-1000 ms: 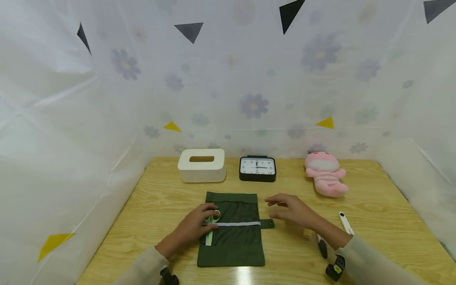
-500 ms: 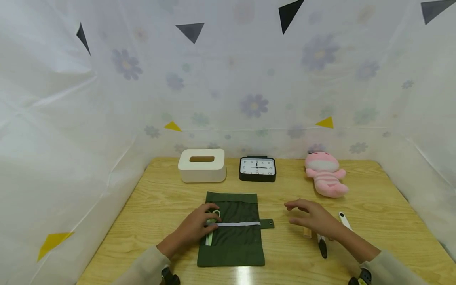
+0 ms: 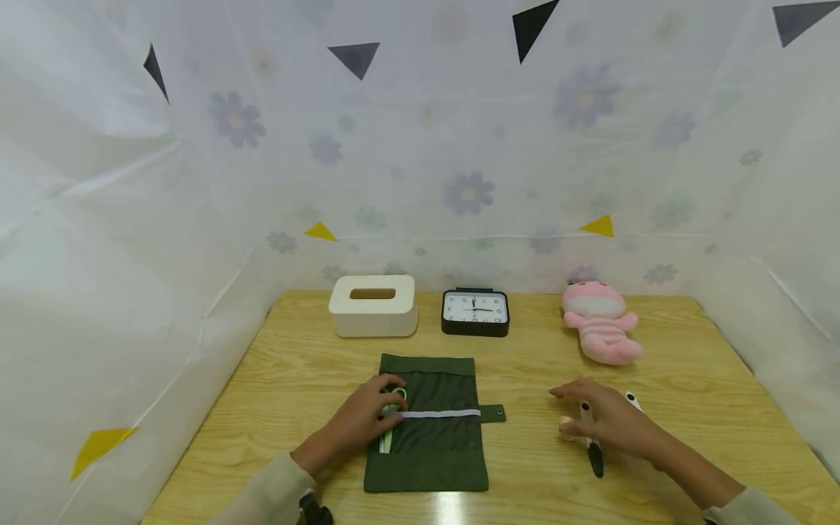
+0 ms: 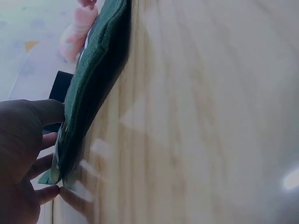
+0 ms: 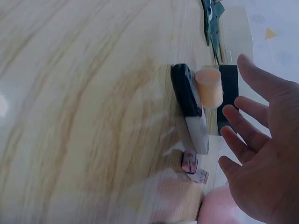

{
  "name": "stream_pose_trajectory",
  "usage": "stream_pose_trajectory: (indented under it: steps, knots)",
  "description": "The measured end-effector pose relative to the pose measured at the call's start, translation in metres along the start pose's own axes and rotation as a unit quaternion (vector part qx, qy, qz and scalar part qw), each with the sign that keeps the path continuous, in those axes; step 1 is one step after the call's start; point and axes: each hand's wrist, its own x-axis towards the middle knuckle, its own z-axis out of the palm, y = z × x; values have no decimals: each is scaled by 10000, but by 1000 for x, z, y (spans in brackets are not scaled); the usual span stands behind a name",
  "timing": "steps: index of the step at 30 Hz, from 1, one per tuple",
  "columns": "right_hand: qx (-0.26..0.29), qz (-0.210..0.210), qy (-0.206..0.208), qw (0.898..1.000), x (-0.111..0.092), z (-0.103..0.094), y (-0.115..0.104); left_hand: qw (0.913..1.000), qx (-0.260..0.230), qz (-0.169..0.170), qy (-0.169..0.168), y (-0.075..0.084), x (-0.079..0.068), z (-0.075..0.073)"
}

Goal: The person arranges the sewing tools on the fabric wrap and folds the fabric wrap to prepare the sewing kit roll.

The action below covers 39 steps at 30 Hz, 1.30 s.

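Across a wood-grained surface, a dark green fabric pouch lies unrolled before a seated person; take it as the clock's centre, twelve pointing away from them. At its nine o'clock edge, the left hand rests with relaxed, slightly bent fingers over pale green scissors, which sit under a white band; I cannot tell any firm grip. At three o'clock, the right hand hovers open, fingers parted, gripping nothing. Beneath it lie a black-and-white tool, an orange cylinder just beside that, a tape measure and a partly hidden white handle. A tissue box stands at eleven, a clock at one, a pink plush toy at two.
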Motion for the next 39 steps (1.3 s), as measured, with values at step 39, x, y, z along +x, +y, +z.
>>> stream_pose_trajectory:
  steps: [39]
  knots:
    - [955,-304,-974,9902,25,0,-9,9997,124,81,212,1,0,3]
